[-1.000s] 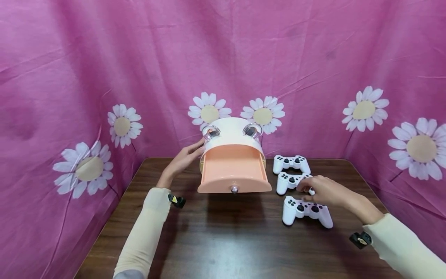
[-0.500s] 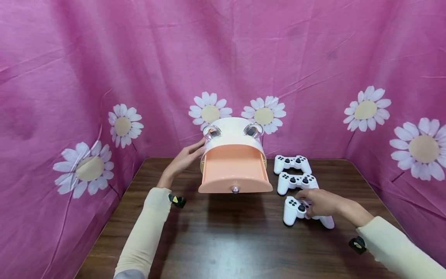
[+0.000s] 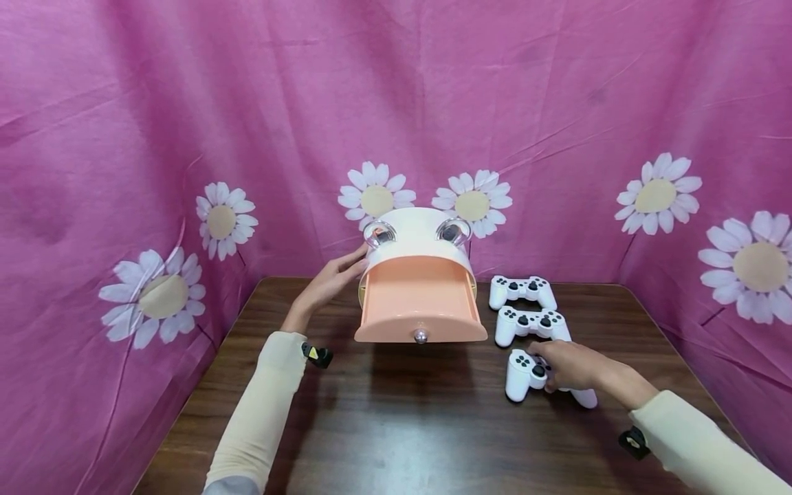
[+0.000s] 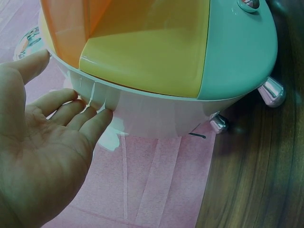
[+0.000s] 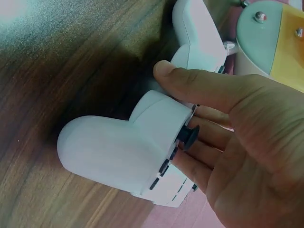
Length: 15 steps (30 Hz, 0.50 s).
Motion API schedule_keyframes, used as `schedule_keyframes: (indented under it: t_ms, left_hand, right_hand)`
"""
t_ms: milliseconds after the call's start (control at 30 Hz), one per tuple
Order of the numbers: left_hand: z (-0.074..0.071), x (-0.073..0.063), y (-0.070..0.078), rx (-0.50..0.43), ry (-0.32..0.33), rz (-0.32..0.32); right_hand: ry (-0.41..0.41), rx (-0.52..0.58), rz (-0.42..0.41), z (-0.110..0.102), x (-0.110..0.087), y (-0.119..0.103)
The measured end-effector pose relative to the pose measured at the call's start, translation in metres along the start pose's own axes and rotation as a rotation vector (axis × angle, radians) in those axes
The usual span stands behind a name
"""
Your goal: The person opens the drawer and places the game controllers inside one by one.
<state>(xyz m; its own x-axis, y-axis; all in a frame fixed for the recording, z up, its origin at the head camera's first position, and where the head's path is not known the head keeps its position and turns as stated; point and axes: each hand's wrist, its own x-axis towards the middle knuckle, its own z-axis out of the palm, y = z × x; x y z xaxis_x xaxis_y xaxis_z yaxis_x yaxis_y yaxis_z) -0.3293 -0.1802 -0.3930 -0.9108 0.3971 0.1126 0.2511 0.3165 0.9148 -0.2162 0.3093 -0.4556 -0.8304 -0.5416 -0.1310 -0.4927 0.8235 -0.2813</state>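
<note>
A white frog-faced drawer box (image 3: 416, 230) with round shiny eyes stands at the middle back, its orange top drawer (image 3: 396, 328) pulled out. Below that, the left wrist view shows a yellow drawer (image 4: 152, 52) and a green drawer (image 4: 242, 52). My left hand (image 3: 331, 282) rests its extended fingertips against the box's left side, thumb near the upper rim. On the right, my right hand (image 3: 575, 364) grips the middle of the nearest white game controller (image 5: 109, 147), thumb at its near edge and fingers across its face to the far side.
Two more white game controllers lie beyond the gripped one: a middle controller (image 3: 532, 324) and a far controller (image 3: 522, 292). They sit right of the box on the dark wooden table (image 3: 396, 433). A pink flowered cloth (image 3: 396, 103) hangs behind and at both sides.
My right hand has moved from over the middle controller down and toward me onto the nearest one, and its fingers have closed round it. My left hand stays at the box.
</note>
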Motion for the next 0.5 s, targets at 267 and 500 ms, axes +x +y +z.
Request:
schedule_keyframes:
  t_ms: [267, 500]
  left_hand:
    - [-0.0010, 0.0002, -0.0043, 0.022, 0.020, 0.009]
    - [0.0002, 0.0008, -0.0056, 0.005, 0.011, 0.000]
  right_hand:
    - [0.061, 0.011, -0.061, -0.0006, -0.0027, 0.0018]
    - [0.081, -0.032, -0.103, 0.0016, -0.0035, 0.0039]
